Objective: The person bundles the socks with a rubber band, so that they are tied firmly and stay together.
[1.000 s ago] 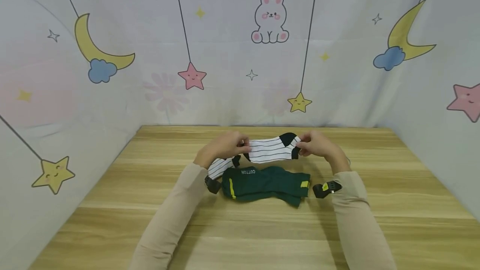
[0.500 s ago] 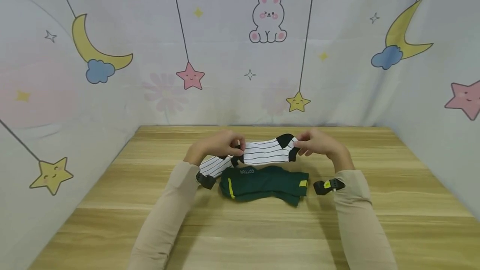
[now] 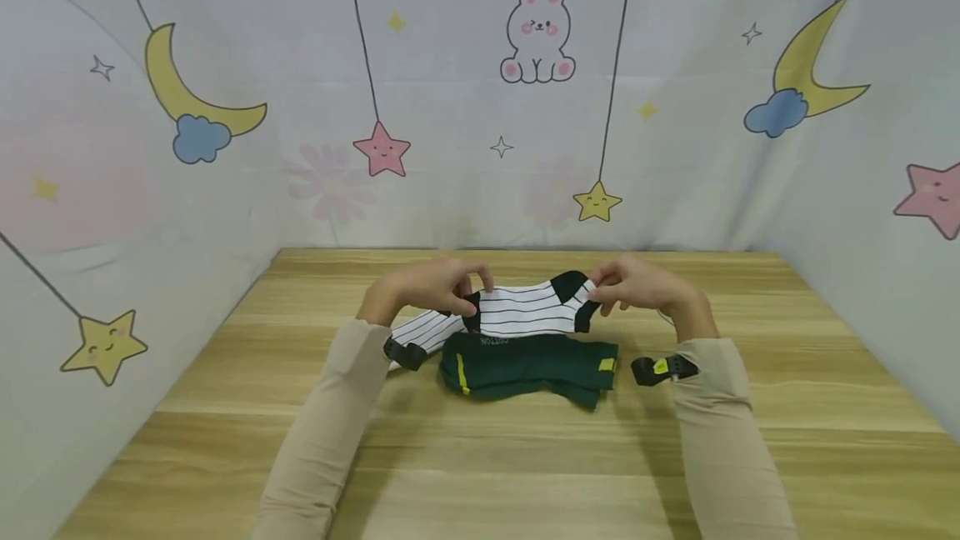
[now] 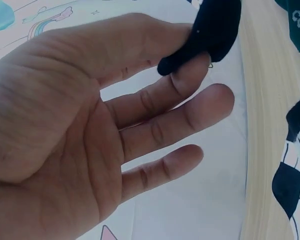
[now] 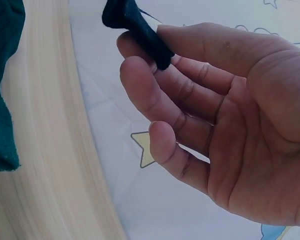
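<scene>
Both hands hold a white ankle sock (image 3: 525, 311) with thin black stripes and black heel, toe and cuff, stretched sideways above the table. My left hand (image 3: 438, 283) pinches its black toe (image 4: 215, 30) between thumb and finger. At the other end my right hand (image 3: 637, 286) pinches the cuff (image 5: 145, 37), other fingers loosely bent. Just nearer than the held sock lie dark green socks (image 3: 528, 369) with yellow marks and the word COTTON, partly covered at their far edge. A second striped sock (image 3: 427, 330) lies under the left wrist, partly hidden.
Everything lies on a wood-grain table (image 3: 510, 465). A white cloth (image 3: 450, 215) printed with stars, moons and a rabbit hangs behind it and along both sides. Each wrist wears a black strap device (image 3: 663, 369).
The held sock has come slightly left and lower, towards the green socks. My left hand has slid left and now pinches the tip of the toe; the right keeps its pinch.
</scene>
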A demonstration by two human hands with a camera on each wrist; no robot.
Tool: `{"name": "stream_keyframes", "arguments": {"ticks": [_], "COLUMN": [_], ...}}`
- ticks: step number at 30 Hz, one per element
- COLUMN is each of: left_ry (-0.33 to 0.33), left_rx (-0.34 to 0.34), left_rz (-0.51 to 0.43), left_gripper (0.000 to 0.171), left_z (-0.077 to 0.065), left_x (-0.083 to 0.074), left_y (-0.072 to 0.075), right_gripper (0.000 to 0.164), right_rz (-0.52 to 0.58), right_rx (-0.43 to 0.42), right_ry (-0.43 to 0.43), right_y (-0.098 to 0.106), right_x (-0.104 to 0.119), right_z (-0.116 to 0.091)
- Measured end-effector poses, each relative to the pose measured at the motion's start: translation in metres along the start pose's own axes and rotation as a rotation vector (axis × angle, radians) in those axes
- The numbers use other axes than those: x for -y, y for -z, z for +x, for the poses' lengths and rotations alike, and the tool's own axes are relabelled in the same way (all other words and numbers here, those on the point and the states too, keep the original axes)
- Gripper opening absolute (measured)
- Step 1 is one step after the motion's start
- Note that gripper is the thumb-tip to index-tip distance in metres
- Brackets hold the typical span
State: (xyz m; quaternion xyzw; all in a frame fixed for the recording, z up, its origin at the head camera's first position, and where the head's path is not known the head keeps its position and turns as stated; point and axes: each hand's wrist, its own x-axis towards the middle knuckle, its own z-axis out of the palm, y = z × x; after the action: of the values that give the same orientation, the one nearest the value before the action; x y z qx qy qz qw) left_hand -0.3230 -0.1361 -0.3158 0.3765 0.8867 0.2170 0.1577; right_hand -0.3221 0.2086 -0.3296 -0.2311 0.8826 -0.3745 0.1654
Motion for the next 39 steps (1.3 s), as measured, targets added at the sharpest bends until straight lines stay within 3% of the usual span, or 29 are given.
{"name": "stream_keyframes", "arguments": {"ticks": [7, 19, 27, 39], "left_ry": [-0.04, -0.059, -0.072, -0.076], "left_rx": [0.021, 0.088, 0.134, 0.215], "left_rz": [-0.043, -0.108, -0.077, -0.089], "left_gripper": [0.014, 0.008, 0.008, 0.006], "left_z": [-0.0042, -0.008, -0.0088, -0.0062], "left_x": [0.004, 0.0022, 0.0044, 0.0007], "left_y": [0.0019, 0.0039, 0.0044, 0.0031], "right_gripper": [0.023, 0.017, 0.016, 0.009], "right_rz": [0.007, 0.014, 0.023, 0.023], "right_rx": [0.011, 0.082, 0.153, 0.255], "right_ry": [0.021, 0.083, 0.124, 0.078], "right_y": [0.0012, 0.0028, 0.0012, -0.0015], "right_x": [0.0018, -0.0051, -0.0025, -0.0026], "right_z": [-0.0026, -0.0013, -0.0013, -0.0027]}}
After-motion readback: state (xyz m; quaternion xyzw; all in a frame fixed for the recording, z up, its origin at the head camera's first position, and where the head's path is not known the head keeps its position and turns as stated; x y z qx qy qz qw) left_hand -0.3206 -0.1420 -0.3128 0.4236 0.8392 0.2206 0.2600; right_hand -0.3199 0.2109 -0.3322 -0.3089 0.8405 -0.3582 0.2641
